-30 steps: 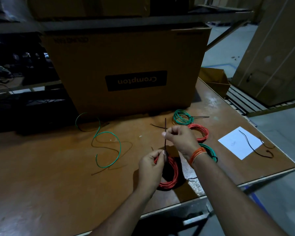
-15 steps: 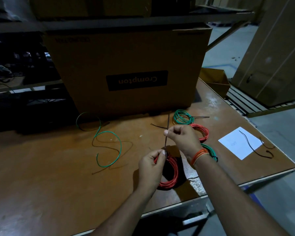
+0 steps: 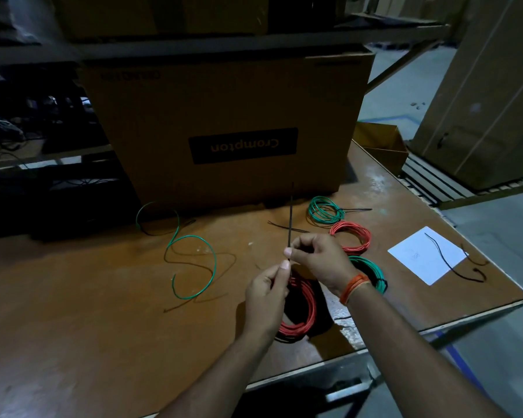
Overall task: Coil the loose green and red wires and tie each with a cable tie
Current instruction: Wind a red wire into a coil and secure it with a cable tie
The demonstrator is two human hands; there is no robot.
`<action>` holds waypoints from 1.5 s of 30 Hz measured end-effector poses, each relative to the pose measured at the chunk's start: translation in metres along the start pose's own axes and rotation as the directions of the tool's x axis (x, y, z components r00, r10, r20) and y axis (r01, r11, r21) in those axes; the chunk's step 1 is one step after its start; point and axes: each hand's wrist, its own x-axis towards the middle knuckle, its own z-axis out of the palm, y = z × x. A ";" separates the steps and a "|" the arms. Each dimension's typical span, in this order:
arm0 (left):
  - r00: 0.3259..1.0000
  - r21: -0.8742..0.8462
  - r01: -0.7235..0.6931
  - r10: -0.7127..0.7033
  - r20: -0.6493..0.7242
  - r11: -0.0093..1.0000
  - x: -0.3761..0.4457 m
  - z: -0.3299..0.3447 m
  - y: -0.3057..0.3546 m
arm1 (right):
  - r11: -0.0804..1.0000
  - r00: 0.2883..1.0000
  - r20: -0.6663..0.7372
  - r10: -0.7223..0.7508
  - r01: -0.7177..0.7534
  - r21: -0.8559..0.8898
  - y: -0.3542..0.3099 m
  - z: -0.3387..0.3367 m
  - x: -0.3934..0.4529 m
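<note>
Hands meet over the near edge of the desk (image 3: 73, 312), both working one black cable tie (image 3: 290, 215). Left hand (image 3: 266, 297) has fingers curled, thumb and forefinger pinching the top of a red wire coil (image 3: 299, 309) right where the tie wraps it; the coil hangs below that hand, its lower part seeming to rest on the desk. Right hand (image 3: 317, 257), orange band on wrist, fingers curled too, pinches the tie's tail just above the left thumb; the tail sticks straight up past the knuckles. Behind the right wrist lies a green coil (image 3: 372, 271), partly hidden. Further back, a second red coil (image 3: 352, 236), and beyond it another green coil (image 3: 325, 210) with a black tie tail poking out to the right. Loose green wire (image 3: 194, 257) lies uncoiled in an S-curve on the left part of the desk, well apart from the hands. Spare black ties (image 3: 284, 227) lie flat near the box base. White paper sheet (image 3: 426, 254) at right carries more black ties (image 3: 453, 263). Big cardboard box (image 3: 224, 122) with an upside-down "Crompton" label stands at the back of the desk.
</note>
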 end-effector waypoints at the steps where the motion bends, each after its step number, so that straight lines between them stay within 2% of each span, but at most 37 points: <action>1: 1.000 0.034 -0.027 0.027 0.008 0.999 0.000 0.000 0.001 | 1.000 1.000 0.005 -0.006 0.006 0.019 0.000 -0.001 -0.001; 3: 0.999 0.075 -0.040 0.040 0.013 0.996 0.001 0.001 0.001 | 0.999 1.000 0.004 -0.023 0.023 0.033 -0.002 -0.002 -0.003; 7: 0.999 0.005 0.017 -0.017 0.052 1.000 0.004 0.000 0.002 | 0.999 0.998 -0.039 -0.040 0.039 -0.018 0.000 -0.001 -0.003; 10: 0.996 0.003 0.030 -0.030 0.085 1.000 0.005 -0.001 0.002 | 0.999 0.990 -0.135 -0.037 0.033 -0.027 0.003 0.003 -0.006; 13: 0.991 0.029 0.079 -0.082 0.106 0.996 0.008 -0.004 0.002 | 0.997 0.963 -0.267 -0.020 0.038 0.065 0.003 0.000 -0.006; 16: 0.985 0.059 0.093 -0.100 0.139 0.994 0.012 -0.005 0.004 | 0.993 0.945 -0.326 -0.037 0.070 0.090 0.001 -0.003 -0.003; 19: 0.984 0.094 0.086 -0.099 0.147 0.992 0.013 -0.006 0.006 | 0.989 0.935 -0.355 -0.021 0.072 0.130 0.000 0.001 -0.001; 23: 0.989 0.209 -0.028 -0.003 0.145 0.978 0.013 -0.007 0.007 | 0.981 0.923 -0.385 -0.010 0.082 0.173 -0.004 0.005 0.004; 27: 0.991 0.198 -0.021 -0.007 0.135 0.980 0.016 -0.007 0.003 | 0.984 0.936 -0.351 -0.009 0.072 0.165 -0.009 0.004 0.007; 30: 0.996 0.105 0.052 -0.060 0.073 0.993 0.020 -0.008 -0.001 | 0.993 0.969 -0.241 -0.046 0.071 0.095 -0.019 -0.004 0.007; 32: 0.995 0.005 0.104 -0.104 0.008 0.995 0.026 -0.006 -0.002 | 0.999 0.980 -0.197 -0.040 0.039 -0.010 -0.025 -0.011 0.006; 35: 0.990 -0.110 0.103 -0.112 -0.087 0.989 0.034 0.001 0.004 | 0.961 0.994 -0.078 0.073 -0.091 -0.260 -0.022 -0.016 -0.003; 37: 0.984 -0.164 0.097 -0.119 -0.132 0.982 0.036 0.004 0.006 | 0.943 0.992 -0.009 0.129 -0.125 -0.308 -0.016 -0.012 -0.013; 39: 0.981 -0.174 0.092 -0.119 -0.152 0.980 0.038 0.006 0.003 | 0.935 0.994 -0.049 0.101 -0.111 -0.337 -0.010 -0.009 -0.020; 41: 0.983 -0.151 0.110 -0.131 -0.132 0.982 0.039 0.009 0.002 | 0.923 0.986 -0.158 0.051 -0.107 -0.371 -0.005 -0.009 -0.018; 45: 0.986 0.079 0.161 -0.157 -0.060 0.984 0.044 0.017 0.006 | 0.868 0.973 -0.223 0.055 -0.157 -0.471 -0.011 -0.016 0.002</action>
